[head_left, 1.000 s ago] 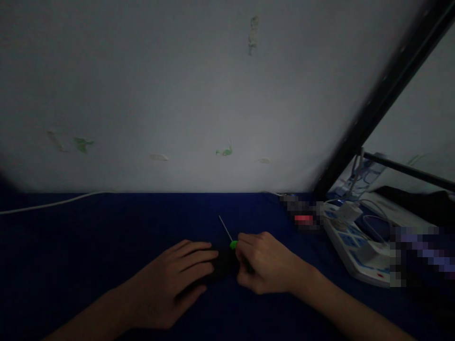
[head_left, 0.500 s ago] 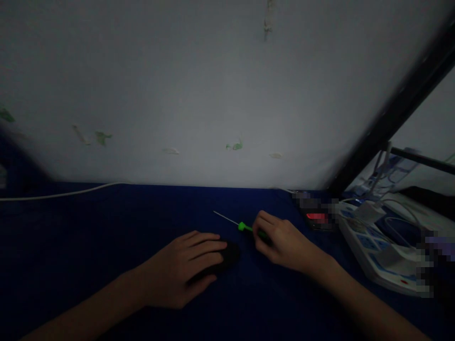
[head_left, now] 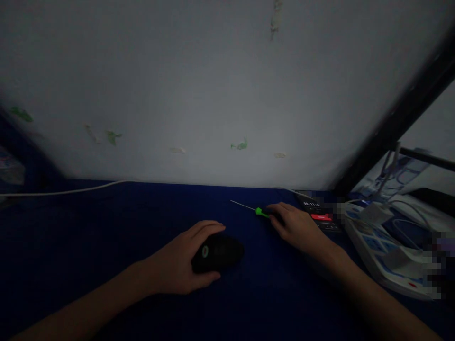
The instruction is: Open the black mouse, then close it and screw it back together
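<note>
A black computer mouse [head_left: 222, 253] lies on the dark blue surface, a small round emblem on its rear end. My left hand [head_left: 185, 258] grips it from the left, thumb along the near side and fingers along the far side, leaving its top in view. Farther right, my right hand [head_left: 296, 225] is closed around the handle end of a screwdriver [head_left: 259, 211]. Its bright green collar and thin metal shaft stick out to the left, low over the surface. Most of the handle is hidden under my fingers.
Beyond my right hand lies a phone [head_left: 322, 217] with a lit screen. A white power strip [head_left: 382, 274] with plugs and cables is at the right, near a dark frame post [head_left: 377, 142]. A white cable [head_left: 85, 189] runs along the wall [head_left: 199, 94] at the left.
My left fingers have moved from over the mouse's top to its far side, uncovering it. My right hand has shifted right and slightly away with the screwdriver. The view has moved a little too.
</note>
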`<state>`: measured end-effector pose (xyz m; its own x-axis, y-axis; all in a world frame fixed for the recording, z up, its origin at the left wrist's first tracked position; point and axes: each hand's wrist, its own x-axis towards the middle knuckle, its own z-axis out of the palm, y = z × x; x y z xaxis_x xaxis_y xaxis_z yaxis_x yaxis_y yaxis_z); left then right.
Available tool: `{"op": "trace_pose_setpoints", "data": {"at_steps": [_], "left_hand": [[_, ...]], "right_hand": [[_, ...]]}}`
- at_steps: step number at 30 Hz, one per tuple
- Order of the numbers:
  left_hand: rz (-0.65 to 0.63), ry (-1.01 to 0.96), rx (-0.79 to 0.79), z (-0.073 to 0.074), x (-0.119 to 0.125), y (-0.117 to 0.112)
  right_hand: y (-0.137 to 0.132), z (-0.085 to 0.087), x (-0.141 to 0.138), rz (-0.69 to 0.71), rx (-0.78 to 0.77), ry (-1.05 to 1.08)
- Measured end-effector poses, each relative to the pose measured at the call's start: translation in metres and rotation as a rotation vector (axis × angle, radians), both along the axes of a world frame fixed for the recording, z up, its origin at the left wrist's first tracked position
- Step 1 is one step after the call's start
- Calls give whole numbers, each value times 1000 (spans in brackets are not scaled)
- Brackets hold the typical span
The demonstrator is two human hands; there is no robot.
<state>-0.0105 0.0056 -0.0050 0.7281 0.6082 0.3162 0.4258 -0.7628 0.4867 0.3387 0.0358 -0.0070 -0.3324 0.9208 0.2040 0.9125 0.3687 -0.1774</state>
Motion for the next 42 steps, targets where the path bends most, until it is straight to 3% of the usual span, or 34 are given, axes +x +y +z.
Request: {"op": "trace_pose_setpoints", "data": {"at_steps": [10,12,16,19,24,28,32,42], "left_hand": [[24,12,-66,4,-8,0],[49,0,-81,1,-8,0],[96,-64,-86,-5,-4,-2],[97,-79,-60,-3,0,-3],[57,-64,-117,6,2,-5],[-12,-73,-135,8,-1,-7],[-39,-42,-88,4,-2,-10],[-46,-44,30,-2,9,-10]], "right_hand": [[-6,2,-10,56,154,74],[-17,8,-21,158,182,136],[-48,15,-49,521,105,241],[-67,12,-68,645,12,216],[-74,10,-75,637,-16,296],[-73,13,-71,603,-203,521],[-74,13,-71,501,-332,576],[-73,15,-74,485,-234,375]]}}
